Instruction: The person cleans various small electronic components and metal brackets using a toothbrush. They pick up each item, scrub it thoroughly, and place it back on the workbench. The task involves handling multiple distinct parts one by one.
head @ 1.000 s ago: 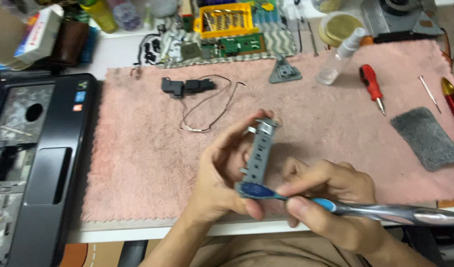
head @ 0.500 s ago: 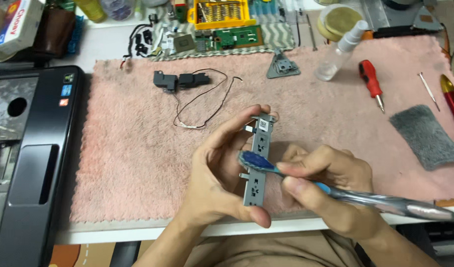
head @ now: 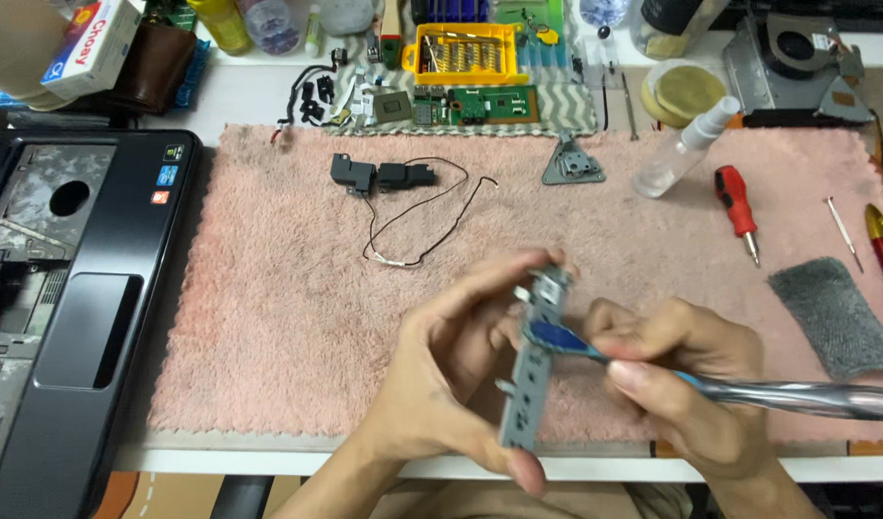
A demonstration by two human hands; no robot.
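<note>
My left hand (head: 451, 375) grips a long narrow grey metal bracket (head: 530, 384), held upright above the near edge of the pink fluffy mat (head: 269, 317). My right hand (head: 686, 384) holds a toothbrush by its silver and blue handle (head: 797, 396). The blue brush head (head: 555, 336) presses against the upper half of the bracket. Thumb and fingers of the left hand pinch the bracket at top and bottom.
An opened black laptop base (head: 67, 317) lies at the left. On the mat are two small black speakers with thin wires (head: 384, 175), a grey triangular part (head: 572, 163), a spray bottle (head: 682, 149), a red screwdriver (head: 737, 207) and a grey cloth (head: 835, 312). A yellow bit case (head: 466, 53) and a green circuit board (head: 490, 104) sit behind.
The brush head has slid up along the bracket, from near its lower end to its upper half. Both hands stay over the mat's near edge.
</note>
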